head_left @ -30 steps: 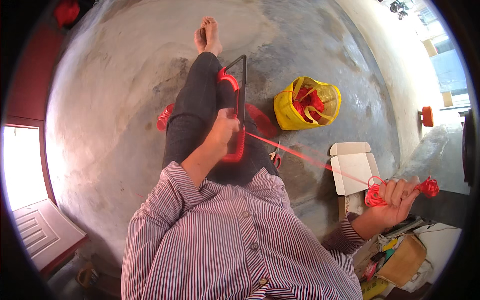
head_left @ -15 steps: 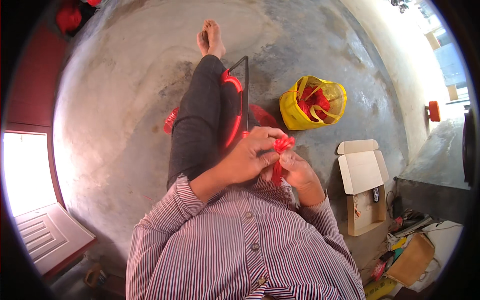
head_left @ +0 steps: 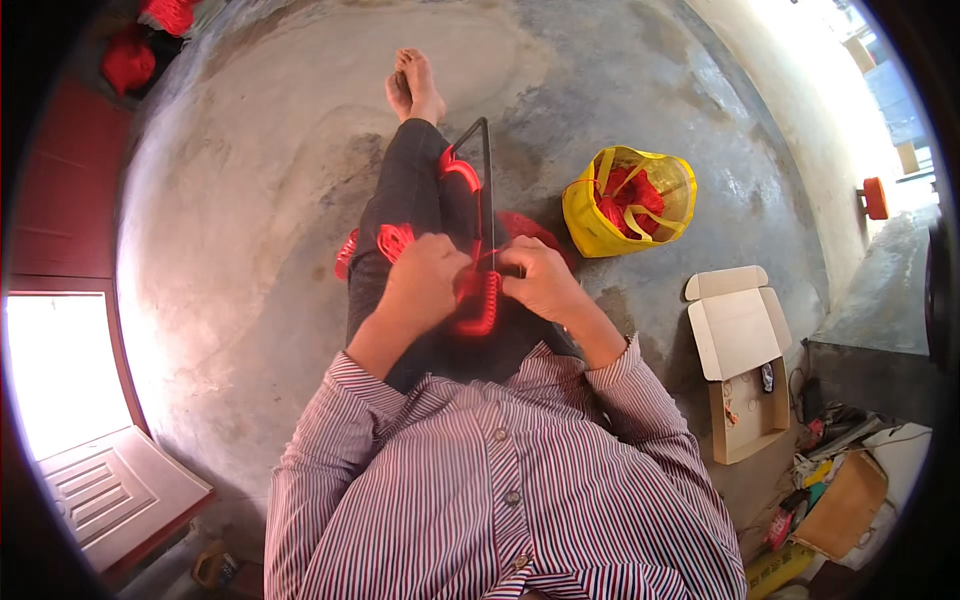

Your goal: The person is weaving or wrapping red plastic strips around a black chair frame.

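Observation:
I sit on a concrete floor with my legs stretched out. A thin black metal frame (head_left: 486, 170) wound with red cord (head_left: 482, 300) lies along my lap. My left hand (head_left: 425, 280) grips the red cord on the left side of the frame. On the right side, my right hand (head_left: 535, 280) pinches the cord close to the bar. Both hands meet over the frame. A loose bunch of red cord (head_left: 392, 240) lies on my left thigh.
A yellow bag (head_left: 628, 200) holding red cord stands on the floor to my right. An open cardboard box (head_left: 742, 360) sits further right, with clutter behind it. A red-framed door (head_left: 60, 300) is at the left. Red bundles (head_left: 150, 40) lie top left.
My right hand, which held red cord stretched far out to the right, has come back to the frame. Both hands have lowered onto the wound cord on my lap.

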Available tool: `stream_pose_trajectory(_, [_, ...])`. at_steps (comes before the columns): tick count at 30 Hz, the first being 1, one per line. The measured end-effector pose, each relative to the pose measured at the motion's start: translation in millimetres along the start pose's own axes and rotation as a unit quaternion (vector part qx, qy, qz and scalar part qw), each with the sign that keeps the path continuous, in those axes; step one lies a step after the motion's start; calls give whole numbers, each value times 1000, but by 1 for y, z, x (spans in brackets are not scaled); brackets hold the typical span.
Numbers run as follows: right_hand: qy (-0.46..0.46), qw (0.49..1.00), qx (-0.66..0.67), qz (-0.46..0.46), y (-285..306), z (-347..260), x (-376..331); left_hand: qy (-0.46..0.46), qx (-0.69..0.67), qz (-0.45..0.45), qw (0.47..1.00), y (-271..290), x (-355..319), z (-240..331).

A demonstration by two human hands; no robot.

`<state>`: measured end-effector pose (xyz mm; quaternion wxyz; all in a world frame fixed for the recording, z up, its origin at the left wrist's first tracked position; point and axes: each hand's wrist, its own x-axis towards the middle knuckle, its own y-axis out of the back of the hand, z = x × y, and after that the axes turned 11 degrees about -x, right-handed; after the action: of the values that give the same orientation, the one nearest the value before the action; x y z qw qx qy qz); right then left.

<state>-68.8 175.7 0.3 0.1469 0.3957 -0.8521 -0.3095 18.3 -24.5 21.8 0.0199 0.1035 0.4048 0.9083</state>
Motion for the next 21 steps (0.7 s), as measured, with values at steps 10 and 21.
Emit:
stream_pose_trajectory(10, [-43,997,14,65,23,-3,-15,-28,-80,109,990,-19,14,1])
stream_pose_trajectory(21, [101,741,638,182,145,-26,-101,329,-658,102,669,-57,12,6])
